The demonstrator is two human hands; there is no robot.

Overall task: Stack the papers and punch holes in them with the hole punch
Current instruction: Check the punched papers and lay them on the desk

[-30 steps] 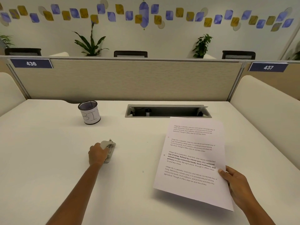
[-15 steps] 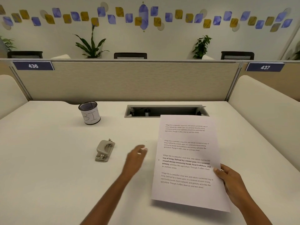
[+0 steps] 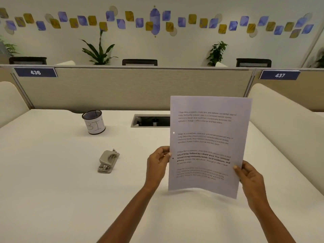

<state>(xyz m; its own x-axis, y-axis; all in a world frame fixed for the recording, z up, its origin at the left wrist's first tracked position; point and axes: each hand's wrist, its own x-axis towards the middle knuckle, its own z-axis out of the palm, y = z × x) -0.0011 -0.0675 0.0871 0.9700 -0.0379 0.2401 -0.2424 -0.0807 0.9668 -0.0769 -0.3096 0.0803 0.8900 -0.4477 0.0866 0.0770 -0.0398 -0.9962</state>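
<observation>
Both hands hold the printed papers (image 3: 208, 144) upright above the white desk (image 3: 52, 190). My left hand (image 3: 157, 162) pinches their left edge near the middle. My right hand (image 3: 249, 178) grips the lower right edge. Two small punched holes show along the left margin. How many sheets are in the stack I cannot tell. The grey hole punch (image 3: 108, 161) lies on the desk to the left of my left hand, apart from it.
A black mesh cup (image 3: 94, 122) with a white label stands at the back left. A cable slot (image 3: 150, 121) opens in the desk's rear, partly hidden by the papers. A beige partition (image 3: 122, 88) closes the back; cream side panels flank the desk.
My left hand let go of the hole punch, crossed right and took the papers' left edge. The papers rose from a tilted position to upright.
</observation>
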